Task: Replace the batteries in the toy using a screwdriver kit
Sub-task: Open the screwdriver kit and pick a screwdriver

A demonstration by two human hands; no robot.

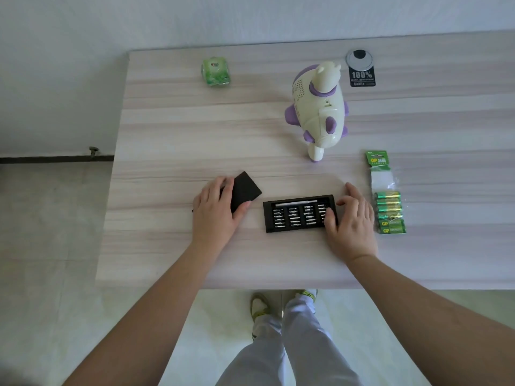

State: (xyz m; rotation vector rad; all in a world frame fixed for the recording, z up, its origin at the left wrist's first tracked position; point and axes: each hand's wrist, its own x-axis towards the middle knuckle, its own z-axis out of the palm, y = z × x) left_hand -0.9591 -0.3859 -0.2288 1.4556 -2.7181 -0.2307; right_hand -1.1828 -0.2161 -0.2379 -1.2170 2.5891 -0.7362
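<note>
Toy, a glossy white-and-purple plastic animal, lies on its side on the pale woodgrain table, well beyond both hands and touching neither. Left hand rests flat with fingers loosely together on the matte black lid; right hand has fingers slightly spread, thumb on the right end of the open black screwdriver kit holding rows of metal bits. Green battery pack lies just right of the right hand; bare tabletop separates kit and toy.

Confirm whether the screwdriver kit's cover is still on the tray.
No, the cover lies under the left hand, leaving the bit tray open.
</note>
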